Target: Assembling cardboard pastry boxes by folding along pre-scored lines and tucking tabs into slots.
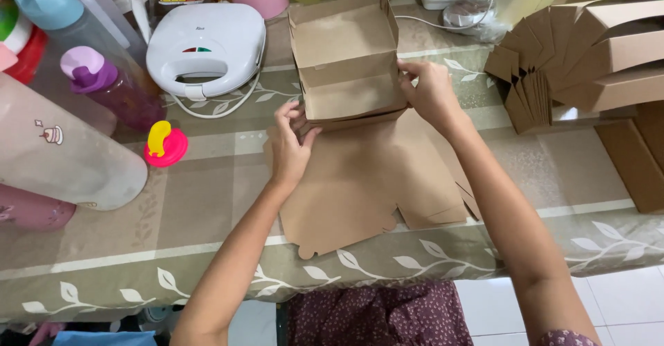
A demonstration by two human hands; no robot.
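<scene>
A brown cardboard box point(346, 55), half folded with its lid flap standing up, sits on the table in front of me. My left hand point(289, 142) grips its near left corner. My right hand point(430, 91) holds its right side wall. Under the box lies a stack of flat brown box blanks point(366, 187), reaching toward the table's near edge.
A white sandwich maker point(206, 45) stands at the back left, with plastic bottles point(104, 83) and a pink-and-yellow cap point(164, 144) beside it. Folded brown boxes point(609, 55) and upright blanks point(522, 76) pile up at the right. The tablecloth point(138, 249) is green with leaves.
</scene>
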